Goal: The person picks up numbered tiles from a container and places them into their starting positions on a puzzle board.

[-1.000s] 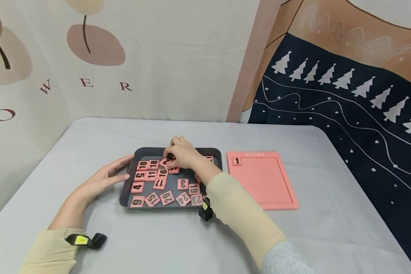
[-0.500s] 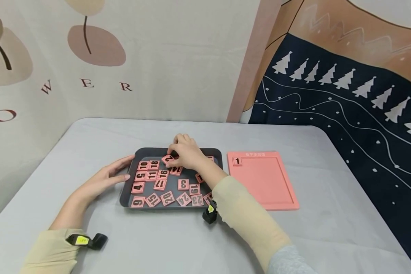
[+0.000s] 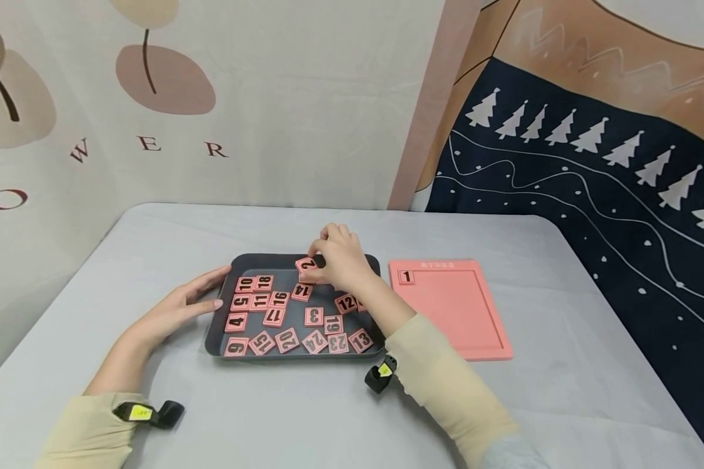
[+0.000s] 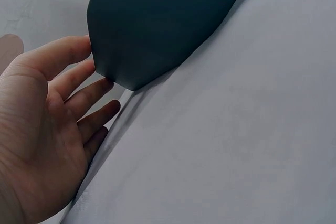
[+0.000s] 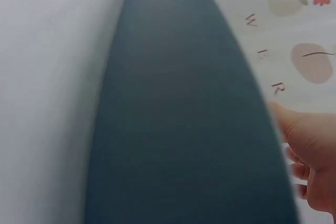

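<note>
My right hand (image 3: 343, 262) pinches a pink number tile marked 2 (image 3: 306, 264) between thumb and fingers, over the back part of the dark grey tray (image 3: 270, 259). Beneath it lies the tile marked 14 (image 3: 302, 292). My left hand (image 3: 176, 306) rests against the tray's left side with its fingers spread; in the left wrist view the fingertips touch the tray wall (image 4: 152, 19). Several more pink tiles lie in the tray, among them 12 (image 3: 346, 303) and 13 (image 3: 360, 341). The tray's outer side fills much of the right wrist view and hides the right fingertips.
Right of the tray lies a pink framed board (image 3: 452, 319), with a tile marked 1 (image 3: 407, 277) in its upper left corner. A pale cloth covers the table (image 3: 270, 410). Printed curtains (image 3: 305, 130) hang behind it.
My right hand has lifted the 2 tile from beside the 18 tile and moved it to the right and slightly back. The 12 and 13 tiles now show. My left hand stays put.
</note>
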`<state>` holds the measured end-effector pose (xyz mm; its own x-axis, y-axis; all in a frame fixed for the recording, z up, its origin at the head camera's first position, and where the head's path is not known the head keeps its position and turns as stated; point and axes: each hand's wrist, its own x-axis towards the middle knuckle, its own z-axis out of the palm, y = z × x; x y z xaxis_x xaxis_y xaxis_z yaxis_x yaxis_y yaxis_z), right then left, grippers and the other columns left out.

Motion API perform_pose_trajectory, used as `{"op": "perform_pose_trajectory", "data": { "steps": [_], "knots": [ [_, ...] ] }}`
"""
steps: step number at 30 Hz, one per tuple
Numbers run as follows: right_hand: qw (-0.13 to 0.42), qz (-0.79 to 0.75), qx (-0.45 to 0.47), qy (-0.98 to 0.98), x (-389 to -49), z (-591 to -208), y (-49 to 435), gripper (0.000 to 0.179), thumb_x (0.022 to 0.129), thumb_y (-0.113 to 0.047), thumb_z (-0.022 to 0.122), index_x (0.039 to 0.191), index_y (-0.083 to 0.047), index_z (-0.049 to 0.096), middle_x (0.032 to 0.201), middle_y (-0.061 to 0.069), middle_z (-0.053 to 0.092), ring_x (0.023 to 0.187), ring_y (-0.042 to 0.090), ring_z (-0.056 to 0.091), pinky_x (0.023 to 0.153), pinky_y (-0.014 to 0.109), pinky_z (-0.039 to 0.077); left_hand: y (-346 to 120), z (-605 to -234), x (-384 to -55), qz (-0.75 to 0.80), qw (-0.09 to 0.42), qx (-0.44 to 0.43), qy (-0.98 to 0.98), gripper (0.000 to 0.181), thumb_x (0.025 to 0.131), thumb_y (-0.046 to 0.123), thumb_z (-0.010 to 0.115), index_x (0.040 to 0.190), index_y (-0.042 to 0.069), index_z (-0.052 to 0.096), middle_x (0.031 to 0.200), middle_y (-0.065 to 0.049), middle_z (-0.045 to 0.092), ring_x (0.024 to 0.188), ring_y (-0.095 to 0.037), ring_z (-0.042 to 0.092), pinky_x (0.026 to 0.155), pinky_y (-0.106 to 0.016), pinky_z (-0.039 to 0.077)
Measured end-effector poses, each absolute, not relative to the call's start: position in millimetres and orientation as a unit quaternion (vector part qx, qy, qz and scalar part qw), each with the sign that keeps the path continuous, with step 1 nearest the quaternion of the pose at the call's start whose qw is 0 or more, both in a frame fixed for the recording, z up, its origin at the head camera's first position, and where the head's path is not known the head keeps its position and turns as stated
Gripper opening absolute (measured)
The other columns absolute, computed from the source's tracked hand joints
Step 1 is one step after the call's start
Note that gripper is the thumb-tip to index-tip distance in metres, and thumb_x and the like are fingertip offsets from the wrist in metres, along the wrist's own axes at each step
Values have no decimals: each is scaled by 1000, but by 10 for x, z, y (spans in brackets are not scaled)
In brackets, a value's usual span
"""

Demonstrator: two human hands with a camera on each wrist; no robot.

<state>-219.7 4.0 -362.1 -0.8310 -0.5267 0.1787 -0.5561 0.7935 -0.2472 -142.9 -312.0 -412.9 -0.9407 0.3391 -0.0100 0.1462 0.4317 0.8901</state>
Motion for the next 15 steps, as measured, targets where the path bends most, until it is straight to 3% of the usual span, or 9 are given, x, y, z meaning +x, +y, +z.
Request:
{"op": "perform_pose_trajectory", "data": {
  "steps": [15],
  "knots": [
    [98,196,215,-952,-1981,-3510,572,39,74,-45,81,98,-15,72,104,3,44,97,23,36,82,38,33,-3111,-4126,-1426,513,95,143,841,66,94,18,61,151,9,29,153,-16,28,139,-40,17,106,-66,12]
  ]
}}
